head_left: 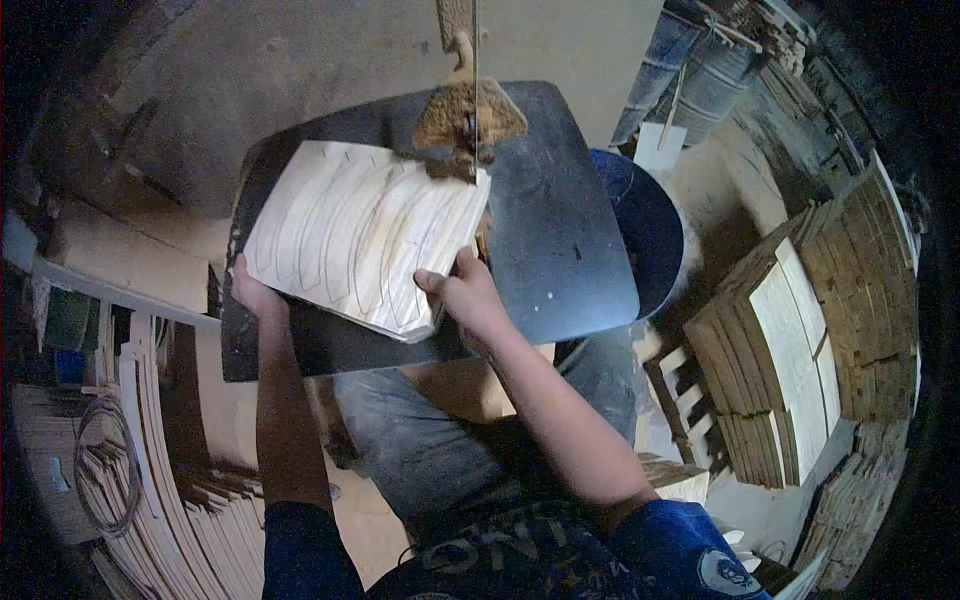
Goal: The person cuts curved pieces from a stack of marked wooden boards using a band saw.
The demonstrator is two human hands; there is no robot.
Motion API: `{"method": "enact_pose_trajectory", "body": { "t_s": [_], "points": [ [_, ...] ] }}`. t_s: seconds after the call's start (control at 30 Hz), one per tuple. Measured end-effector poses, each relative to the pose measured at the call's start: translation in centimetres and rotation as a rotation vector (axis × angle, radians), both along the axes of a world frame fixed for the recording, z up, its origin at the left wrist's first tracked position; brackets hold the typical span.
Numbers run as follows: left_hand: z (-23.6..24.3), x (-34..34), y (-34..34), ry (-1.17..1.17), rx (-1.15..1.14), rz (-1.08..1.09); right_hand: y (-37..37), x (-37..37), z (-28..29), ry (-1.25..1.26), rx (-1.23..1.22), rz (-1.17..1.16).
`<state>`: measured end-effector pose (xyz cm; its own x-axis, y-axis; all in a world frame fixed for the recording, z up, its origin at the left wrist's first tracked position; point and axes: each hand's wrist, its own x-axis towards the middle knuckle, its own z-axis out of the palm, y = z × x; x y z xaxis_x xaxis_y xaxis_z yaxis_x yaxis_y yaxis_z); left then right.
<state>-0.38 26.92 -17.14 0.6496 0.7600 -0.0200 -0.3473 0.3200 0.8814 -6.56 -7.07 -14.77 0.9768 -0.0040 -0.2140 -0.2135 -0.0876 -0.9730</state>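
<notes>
Currently, your right hand (468,300) is closed on the wooden block (365,235), thumb on its near right edge. Your left hand (258,292) touches the near left corner; its fingers are mostly hidden, so how far it is closed cannot be told. The block, marked with curved lines, lies between and beyond your hands on the black saw table (570,240). Its far right corner meets the blade (477,70). Stacked boards (770,370) stand to your right.
</notes>
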Motion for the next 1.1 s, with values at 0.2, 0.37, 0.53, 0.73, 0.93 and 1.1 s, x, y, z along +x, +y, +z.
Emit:
{"method": "enact_pose_trajectory", "body": {
  "t_s": [0.2,0.37,0.53,0.73,0.93,1.1],
  "points": [
    [0.7,-0.6,-0.8,0.016,0.075,0.022,1.6,-4.5,2.0,0.064,0.084,-0.071],
    [0.7,-0.9,-0.3,0.101,0.113,-0.009,2.8,-5.2,2.6,0.06,-0.001,-0.142],
    [0.5,-1.0,-0.6,0.029,0.133,-0.026,2.8,-5.0,2.4,0.015,0.038,-0.169],
    [1.3,-1.3,-1.2,0.057,0.153,0.009,2.4,-5.1,2.5,-0.02,0.064,-0.132],
    [1.3,-1.2,-1.1,0.076,0.152,0.015,2.3,-5.1,2.3,0.009,0.094,-0.121],
    [1.3,-1.3,-0.8,0.103,0.16,0.032,2.6,-5.0,2.2,-0.026,0.095,-0.152]
  ]
}}
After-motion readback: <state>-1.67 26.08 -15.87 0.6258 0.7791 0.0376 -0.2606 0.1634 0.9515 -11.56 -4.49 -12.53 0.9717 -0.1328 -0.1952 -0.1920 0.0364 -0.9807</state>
